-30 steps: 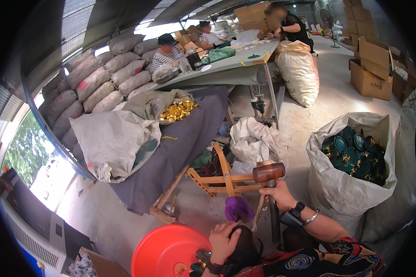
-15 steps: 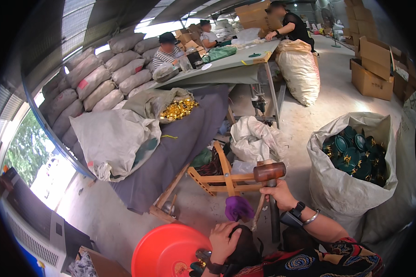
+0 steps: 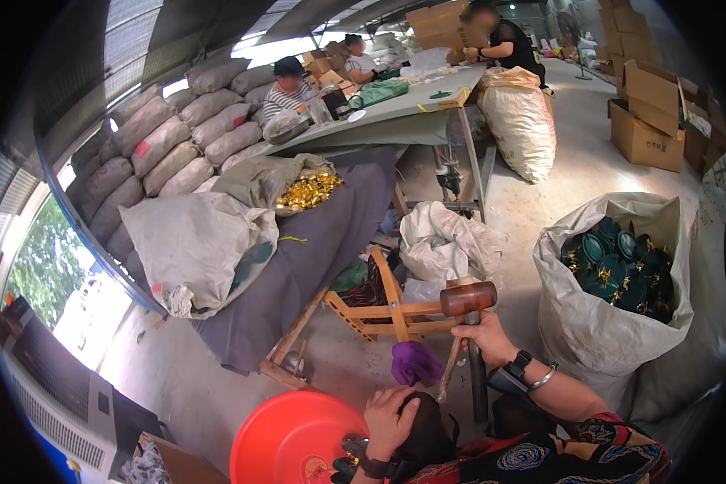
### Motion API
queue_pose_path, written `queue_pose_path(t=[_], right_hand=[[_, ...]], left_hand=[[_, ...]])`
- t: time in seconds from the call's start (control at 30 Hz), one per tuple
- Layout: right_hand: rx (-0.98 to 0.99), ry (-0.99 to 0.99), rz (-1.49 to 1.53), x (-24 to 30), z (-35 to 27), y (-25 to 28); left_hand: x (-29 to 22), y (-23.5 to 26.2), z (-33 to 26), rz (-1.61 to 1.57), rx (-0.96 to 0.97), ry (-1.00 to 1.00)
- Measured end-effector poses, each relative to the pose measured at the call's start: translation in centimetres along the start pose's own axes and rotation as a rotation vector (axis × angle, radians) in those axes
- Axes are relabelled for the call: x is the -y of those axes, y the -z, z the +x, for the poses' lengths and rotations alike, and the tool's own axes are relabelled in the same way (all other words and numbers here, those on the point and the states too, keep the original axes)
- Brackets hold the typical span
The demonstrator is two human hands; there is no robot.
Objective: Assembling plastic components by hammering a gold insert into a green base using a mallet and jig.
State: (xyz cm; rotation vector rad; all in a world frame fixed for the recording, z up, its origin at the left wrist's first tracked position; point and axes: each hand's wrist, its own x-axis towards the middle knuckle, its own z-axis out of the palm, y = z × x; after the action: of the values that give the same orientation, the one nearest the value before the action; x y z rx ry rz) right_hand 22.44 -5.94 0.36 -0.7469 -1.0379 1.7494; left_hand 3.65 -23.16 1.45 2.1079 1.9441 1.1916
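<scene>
My right hand (image 3: 489, 339) is closed around the dark handle of a mallet (image 3: 469, 299), just below its brown barrel-shaped head. The handle points down between my knees. My left hand (image 3: 389, 421) lies with its fingers stretched over my dark-clothed knee (image 3: 424, 436) and holds nothing. Beside that wrist is an orange-red basin (image 3: 270, 436). Some dark green and gold pieces (image 3: 349, 461) sit inside it, partly covered by my left forearm. A wooden folding stand (image 3: 395, 310) with a purple cloth (image 3: 415, 363) at its foot stands just beyond the mallet.
An open white sack (image 3: 605, 343) of green discs with gold fittings stands to my right. Ahead left, gold pieces (image 3: 310, 192) spill from a sack on a grey-draped surface (image 3: 331, 234). Several people work around a long table (image 3: 411, 105). Stacked sacks (image 3: 165, 137) line the left wall.
The view has shifted slightly. Both my hands and the mallet stay in place. The person in black at the far table has shifted their head and hands a little.
</scene>
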Motion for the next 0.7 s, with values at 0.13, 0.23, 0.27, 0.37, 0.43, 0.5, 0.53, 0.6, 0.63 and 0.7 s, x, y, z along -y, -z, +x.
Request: queue_pose_path(t=[0.13, 0.23, 0.27, 0.37, 0.43, 0.5, 0.53, 0.6, 0.63, 0.7], right_hand=[[0.004, -0.002, -0.001, -0.12, 0.08, 0.00], [0.013, -0.005, 0.000, -0.22, 0.15, 0.06], [0.016, -0.004, -0.001, -0.24, 0.17, 0.07], [-0.001, -0.014, 0.004, -0.18, 0.11, 0.03], [-0.003, -0.013, 0.004, -0.06, 0.05, 0.00], [-0.003, -0.013, 0.005, 0.09, 0.02, -0.07], [-0.003, -0.022, 0.000, 0.14, -0.03, -0.14], [-0.003, -0.030, -0.004, 0.06, -0.01, -0.34], [0.004, -0.036, 0.009, 0.09, -0.02, -0.31], [0.005, -0.039, 0.022, 0.10, 0.00, -0.10]], left_hand=[[0.09, -0.02, -0.06, 0.005, -0.002, 0.004], [0.20, -0.07, -0.10, -0.002, -0.013, 0.000], [0.19, -0.06, -0.10, -0.001, -0.013, 0.000], [0.09, -0.04, -0.03, 0.002, -0.012, -0.013], [0.08, -0.05, -0.01, -0.001, -0.009, -0.010], [0.05, -0.05, 0.02, -0.004, -0.008, -0.008], [0.07, -0.03, 0.02, -0.007, -0.007, -0.005], [0.23, 0.05, -0.15, -0.003, -0.010, 0.000], [0.21, 0.00, -0.17, -0.003, -0.012, 0.001], [0.09, -0.06, -0.06, -0.014, -0.014, -0.003]])
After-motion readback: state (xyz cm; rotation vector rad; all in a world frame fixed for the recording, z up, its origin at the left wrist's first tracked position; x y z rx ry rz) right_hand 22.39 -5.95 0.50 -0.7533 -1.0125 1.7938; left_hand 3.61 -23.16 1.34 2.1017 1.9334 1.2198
